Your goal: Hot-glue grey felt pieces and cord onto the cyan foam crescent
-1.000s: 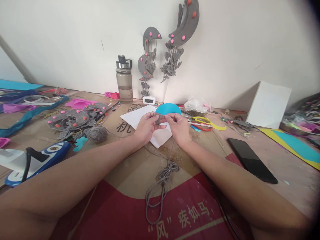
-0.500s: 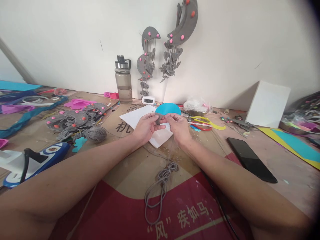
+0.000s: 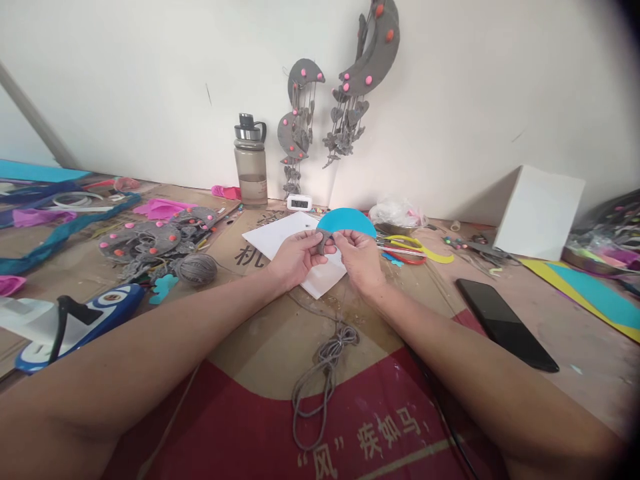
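My left hand (image 3: 295, 259) and my right hand (image 3: 361, 261) meet above a white sheet (image 3: 280, 235), both pinching a small grey felt piece (image 3: 323, 243) between the fingertips. Grey yarn runs down from the hands to a loose coil of grey yarn (image 3: 320, 373) on the cardboard below. Just behind the fingers lies a blue foam half-disc (image 3: 346, 220).
A grey yarn ball (image 3: 196, 268) and grey felt moons with pink dots (image 3: 143, 239) lie to the left. Scissors (image 3: 407, 248), a black phone (image 3: 505, 324), a white box (image 3: 543, 212) sit right. A water bottle (image 3: 251, 163) and small clock (image 3: 299, 202) stand by the wall.
Both hands keep hold of the felt piece and barely shift; the view has tilted slightly, so everything sits a little lower in the frame.
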A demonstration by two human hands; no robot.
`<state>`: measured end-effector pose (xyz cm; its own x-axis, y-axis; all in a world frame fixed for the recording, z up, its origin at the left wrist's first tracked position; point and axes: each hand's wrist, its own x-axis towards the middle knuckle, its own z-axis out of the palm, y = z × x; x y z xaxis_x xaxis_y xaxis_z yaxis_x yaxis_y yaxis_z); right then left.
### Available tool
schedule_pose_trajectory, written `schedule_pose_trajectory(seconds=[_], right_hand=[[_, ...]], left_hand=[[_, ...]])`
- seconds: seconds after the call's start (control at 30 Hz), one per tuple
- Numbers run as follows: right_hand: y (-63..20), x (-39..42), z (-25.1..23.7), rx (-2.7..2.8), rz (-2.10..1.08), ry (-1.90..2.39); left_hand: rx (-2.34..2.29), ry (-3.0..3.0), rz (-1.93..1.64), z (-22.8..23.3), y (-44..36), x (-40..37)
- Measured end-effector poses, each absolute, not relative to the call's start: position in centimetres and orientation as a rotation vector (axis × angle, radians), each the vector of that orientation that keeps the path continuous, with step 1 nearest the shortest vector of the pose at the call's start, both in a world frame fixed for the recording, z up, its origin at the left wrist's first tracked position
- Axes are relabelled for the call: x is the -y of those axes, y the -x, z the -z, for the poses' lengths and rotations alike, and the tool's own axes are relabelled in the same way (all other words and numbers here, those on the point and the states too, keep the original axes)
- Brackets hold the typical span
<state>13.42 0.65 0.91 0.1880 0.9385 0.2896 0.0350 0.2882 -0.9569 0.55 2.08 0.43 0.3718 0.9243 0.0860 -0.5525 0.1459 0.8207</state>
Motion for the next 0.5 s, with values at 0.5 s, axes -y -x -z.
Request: schedule_pose_trajectory(seconds=[0.5], right_hand=[[-13.27, -0.46, -0.54, 1.263, -0.552, 1.217]], left_hand=[[-0.861, -1.468, -1.393, 0.54, -1.33, -1.28]])
